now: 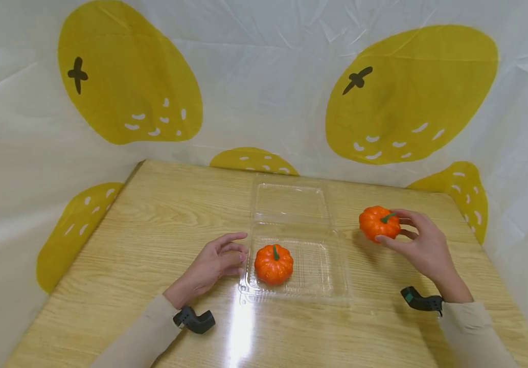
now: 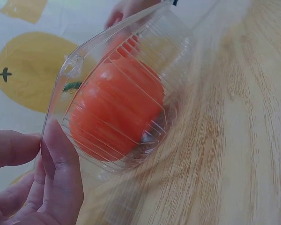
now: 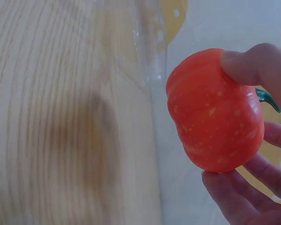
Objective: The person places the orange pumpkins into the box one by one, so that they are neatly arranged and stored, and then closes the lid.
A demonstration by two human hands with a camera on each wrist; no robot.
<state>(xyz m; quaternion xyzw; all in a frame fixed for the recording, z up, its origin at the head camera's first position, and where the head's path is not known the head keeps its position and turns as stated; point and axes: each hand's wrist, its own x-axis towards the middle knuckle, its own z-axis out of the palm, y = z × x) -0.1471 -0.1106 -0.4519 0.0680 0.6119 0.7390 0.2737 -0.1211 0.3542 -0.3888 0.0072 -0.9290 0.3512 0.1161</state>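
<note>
A clear plastic clamshell container lies with its lid folded back, away from me. Inside its left part sits an orange toy pumpkin with a green stem. My left hand pinches the container's left rim between thumb and fingers, as the left wrist view shows. To the right of the container, my right hand grips a second orange toy pumpkin by its sides. That pumpkin is held above the table, its stem towards the palm, its shadow below.
The wooden table ends at the back against a white sheet printed with yellow fruit shapes. More sheet hangs at both sides. A black wrist device sits on the left wrist, another on the right.
</note>
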